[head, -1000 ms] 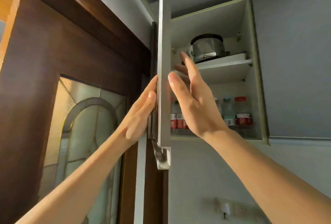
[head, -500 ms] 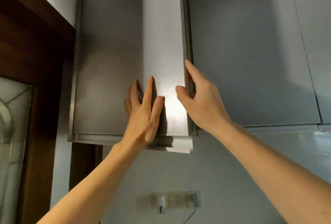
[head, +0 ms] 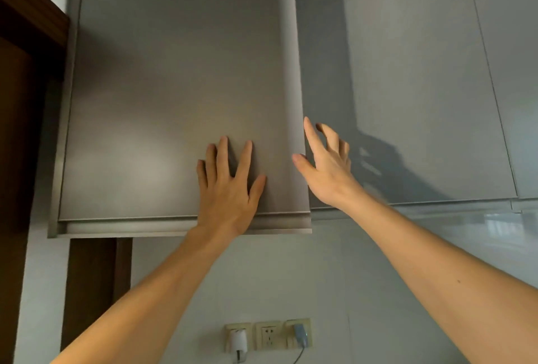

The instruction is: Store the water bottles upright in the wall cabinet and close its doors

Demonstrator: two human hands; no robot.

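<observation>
Both hands work the flat grey matte wall-cabinet door [head: 174, 87]. The left hand [head: 230, 189] lies flat on its lower panel, fingers [head: 223, 157] straight and spread, apparently to press it home. The right hand [head: 326, 168] hovers at the door's free edge with fingers loosely released, holding nothing, likely guiding the edge. No water bottles are visible; presumably they sit behind the door.

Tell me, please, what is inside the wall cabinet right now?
Nothing inside shows: the cabinet door covers the opening, with the left hand flat on it. Whether bottles stand inside cannot be seen.
</observation>
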